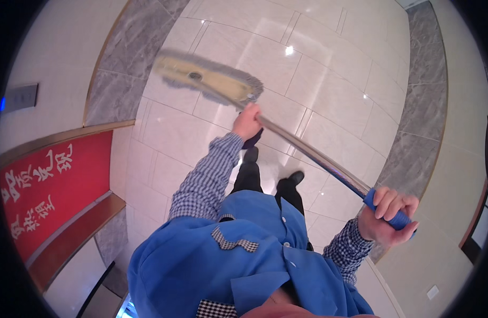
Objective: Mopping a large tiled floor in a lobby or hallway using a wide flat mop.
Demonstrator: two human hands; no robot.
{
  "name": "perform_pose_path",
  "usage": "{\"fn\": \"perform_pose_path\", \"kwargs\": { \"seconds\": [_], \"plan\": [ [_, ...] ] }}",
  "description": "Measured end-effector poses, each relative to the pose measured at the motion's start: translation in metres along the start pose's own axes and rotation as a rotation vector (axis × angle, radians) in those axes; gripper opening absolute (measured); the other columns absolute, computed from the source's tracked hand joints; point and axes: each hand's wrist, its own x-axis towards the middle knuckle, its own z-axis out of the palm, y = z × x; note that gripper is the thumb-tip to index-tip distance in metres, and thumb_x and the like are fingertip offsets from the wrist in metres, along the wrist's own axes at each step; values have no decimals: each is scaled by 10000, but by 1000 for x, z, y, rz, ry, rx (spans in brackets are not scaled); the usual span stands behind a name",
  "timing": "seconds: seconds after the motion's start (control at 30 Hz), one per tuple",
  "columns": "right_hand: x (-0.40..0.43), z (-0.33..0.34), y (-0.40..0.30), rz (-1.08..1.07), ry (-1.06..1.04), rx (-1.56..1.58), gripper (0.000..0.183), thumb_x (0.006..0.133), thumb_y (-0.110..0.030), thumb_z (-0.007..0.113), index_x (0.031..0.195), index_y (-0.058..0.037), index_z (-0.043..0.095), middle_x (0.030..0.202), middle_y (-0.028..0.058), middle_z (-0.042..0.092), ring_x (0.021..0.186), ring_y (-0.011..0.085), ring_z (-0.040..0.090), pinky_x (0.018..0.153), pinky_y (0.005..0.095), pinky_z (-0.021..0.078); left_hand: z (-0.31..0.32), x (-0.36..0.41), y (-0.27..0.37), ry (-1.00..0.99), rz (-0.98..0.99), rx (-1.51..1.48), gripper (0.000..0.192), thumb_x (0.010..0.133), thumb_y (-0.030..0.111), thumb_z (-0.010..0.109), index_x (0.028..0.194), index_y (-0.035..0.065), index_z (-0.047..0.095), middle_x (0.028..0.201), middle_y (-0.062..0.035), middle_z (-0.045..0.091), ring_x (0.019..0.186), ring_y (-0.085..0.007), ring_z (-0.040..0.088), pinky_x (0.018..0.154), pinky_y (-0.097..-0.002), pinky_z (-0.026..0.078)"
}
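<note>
My left hand is closed around the metal pole of a flat dust mop, partway down its length. A dark cloth hangs just below that hand; whether the hand holds it too, I cannot tell. My right hand grips the blue handle end at the top of the pole. At the far end lies the mop head, a yellowish backing with a grey fringe, on the tiled floor. Its left part is blurred.
Glossy pale tiles cover the floor. Grey marble borders run along the left wall and right wall. On the left are a red panel bearing white writing and a wall switch plate. My shoes stand below the pole.
</note>
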Motion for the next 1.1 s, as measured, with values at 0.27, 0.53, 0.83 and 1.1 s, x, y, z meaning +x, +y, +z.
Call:
{"fn": "perform_pose_path", "kwargs": {
  "seconds": [0.27, 0.53, 0.83, 1.1],
  "plan": [
    [7, -13, 23, 225, -521, 221, 453, 822, -454, 519, 872, -18, 407, 445, -24, 416, 336, 95, 378, 400, 275, 364, 26, -127, -63, 357, -55, 123, 174, 700, 51, 608, 751, 50, 441, 768, -113, 445, 707, -312, 480, 628, -374, 406],
    [12, -28, -72, 236, -967, 348, 396, 781, -324, 666, 823, 27, 487, 475, 39, 463, 357, 150, 443, 393, 291, 397, 85, -158, 11, 628, 62, -84, 182, 716, 30, 616, 716, 38, 434, 731, -109, 424, 674, -265, 455, 621, -346, 395],
    [2, 13, -105, -90, -841, 67, 323, 756, -265, 709, 732, -47, 472, 424, -16, 442, 332, 90, 432, 428, 215, 429, 97, -32, 71, 549, 294, -187, 180, 703, 35, 612, 720, 38, 433, 726, -111, 422, 651, -274, 453, 608, -348, 400],
    [21, 83, -39, -220, -808, -301, 459, 771, -416, 652, 788, 20, 509, 498, 52, 513, 400, 178, 494, 449, 330, 439, 25, 107, 67, 4, 361, -93, 159, 717, 113, 629, 791, 62, 498, 869, -130, 532, 812, -331, 545, 684, -371, 442]
  ]
}}
